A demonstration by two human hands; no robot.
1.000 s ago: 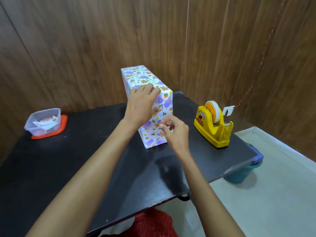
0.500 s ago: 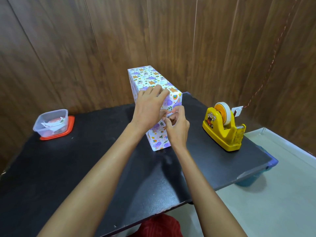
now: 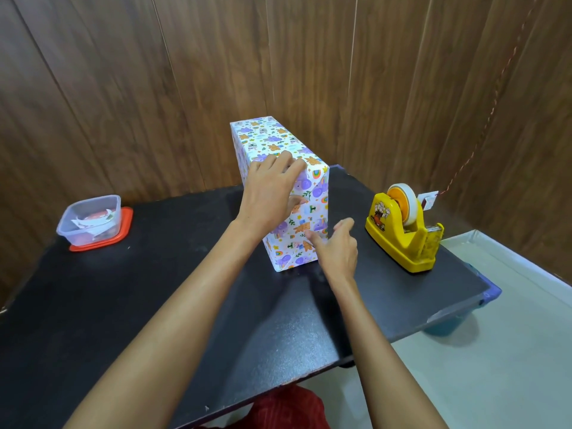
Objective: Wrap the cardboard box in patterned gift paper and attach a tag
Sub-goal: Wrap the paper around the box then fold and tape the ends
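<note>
The box, wrapped in white paper with purple and orange animal prints, stands upright on its narrow side on the black table. My left hand grips its near top corner, fingers over the top edge and thumb against the front end face. My right hand is lower, at the front end face, its thumb touching the paper and its fingers spread beside the box with nothing in them. A small white tag on a red string hangs behind the tape dispenser.
A yellow tape dispenser with a roll of tape stands on the table to the right of the box. A clear plastic tub with paper scraps sits on a red lid at the far left. The table's right edge drops to a pale floor.
My right hand has dropped from the upper part of the box's end face to its lower part and opened its fingers. My left hand stays on the top corner.
</note>
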